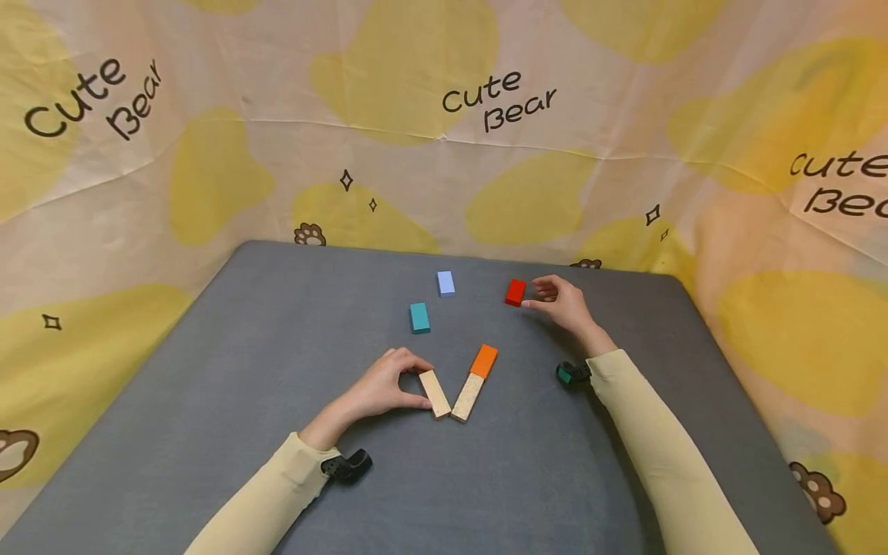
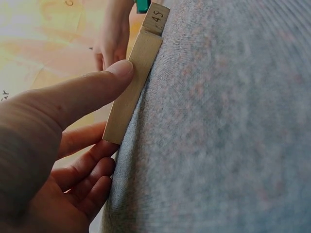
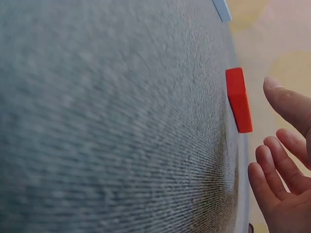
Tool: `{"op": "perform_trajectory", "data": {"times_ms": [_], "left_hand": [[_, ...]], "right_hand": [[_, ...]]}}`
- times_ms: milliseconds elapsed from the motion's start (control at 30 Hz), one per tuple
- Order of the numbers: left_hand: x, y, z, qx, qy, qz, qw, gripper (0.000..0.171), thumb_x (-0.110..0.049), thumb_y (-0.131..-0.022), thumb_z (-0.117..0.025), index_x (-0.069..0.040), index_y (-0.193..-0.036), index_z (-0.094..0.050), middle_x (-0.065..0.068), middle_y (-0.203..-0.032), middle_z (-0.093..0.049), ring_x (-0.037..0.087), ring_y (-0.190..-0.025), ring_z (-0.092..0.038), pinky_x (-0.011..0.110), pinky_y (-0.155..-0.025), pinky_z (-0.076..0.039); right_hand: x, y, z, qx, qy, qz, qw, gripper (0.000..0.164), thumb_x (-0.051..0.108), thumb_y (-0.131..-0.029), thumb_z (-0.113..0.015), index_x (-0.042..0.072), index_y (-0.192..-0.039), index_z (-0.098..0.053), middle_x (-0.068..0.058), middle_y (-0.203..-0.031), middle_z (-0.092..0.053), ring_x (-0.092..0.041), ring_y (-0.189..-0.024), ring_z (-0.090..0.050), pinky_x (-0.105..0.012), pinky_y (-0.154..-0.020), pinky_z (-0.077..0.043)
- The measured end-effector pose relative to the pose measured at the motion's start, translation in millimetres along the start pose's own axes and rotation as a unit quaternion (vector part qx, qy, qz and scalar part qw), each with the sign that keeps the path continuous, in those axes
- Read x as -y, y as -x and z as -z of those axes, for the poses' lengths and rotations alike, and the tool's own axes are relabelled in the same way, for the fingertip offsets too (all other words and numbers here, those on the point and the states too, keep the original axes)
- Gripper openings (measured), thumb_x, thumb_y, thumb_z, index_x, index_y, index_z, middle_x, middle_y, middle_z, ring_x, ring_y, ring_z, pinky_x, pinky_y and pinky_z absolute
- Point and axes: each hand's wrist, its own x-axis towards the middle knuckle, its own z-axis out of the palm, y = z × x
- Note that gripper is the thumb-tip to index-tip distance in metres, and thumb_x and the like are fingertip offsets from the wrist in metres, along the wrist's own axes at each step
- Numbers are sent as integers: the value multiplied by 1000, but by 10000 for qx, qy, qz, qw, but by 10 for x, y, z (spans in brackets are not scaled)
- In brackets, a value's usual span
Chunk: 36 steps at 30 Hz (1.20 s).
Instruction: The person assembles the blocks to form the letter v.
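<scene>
Red block just beside the right hand
It lies on the gray table; the hand's thumb and fingers are parted, contact hard to judge. Nearer, the left hand pinches a plain wooden block beside a speckled block.

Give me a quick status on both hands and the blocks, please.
Left hand gripping plain wooden block, beside speckled block. Right hand near red block, not gripping it. Nothing visible between those last two.
</scene>
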Motion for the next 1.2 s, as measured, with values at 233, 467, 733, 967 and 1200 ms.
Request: {"op": "perform_trajectory", "data": {"times_ms": [233, 467, 733, 967, 1200], "left_hand": [[-3, 16, 0, -40, -16, -37, 10000, 53, -40, -70, -82, -15, -113, -68, -2, -103, -61, 14, -93, -51, 31, -82, -42], [-5, 13, -7, -48, -27, -31, 10000, 52, -40, -69, -83, -16, -113, -68, -2, -103, -61, 13, -94, -50, 31, -82, -42], [-6, 10, -5, 6, -28, 49, 10000, 52, -40, -70, -82, -16, -113, -68, -3, -102, -61, 12, -94, -50, 32, -83, -42], [-6, 8, -1, 3, -17, 50, 10000, 52, -39, -70, -83, -15, -113, -68, -3, -102, -61, 13, -94, -50, 31, -83, -42], [3, 8, -4, -1, -3, 36, 10000, 52, -40, -70, -83, -16, -113, -68, -3, -102, -61, 13, -94, -50, 31, -83, -42]], "right_hand": [[-37, -91, -26, 112, 1, -41, 9999, 62, 28, -80, -77, 3, -131, -52, -18, -128, -57, -34, -114, -55, -46, -96, -44], [-66, -128, -86, 81, -74, -229, 9997, 65, 29, -79, -78, 5, -133, -51, -16, -133, -54, -32, -118, -53, -46, -97, -44], [-60, -127, -128, 188, -27, -315, 9993, 68, 32, -80, -76, 7, -136, -48, -17, -136, -51, -32, -123, -49, -46, -101, -40], [-54, -147, -169, 232, 28, -306, 9993, 66, 33, -82, -74, 8, -138, -47, -16, -138, -50, -32, -125, -47, -46, -103, -39], [-70, -162, -196, 221, 40, -413, 9989, 66, 32, -83, -73, 8, -139, -46, -15, -140, -48, -31, -127, -45, -45, -104, -38]]}}
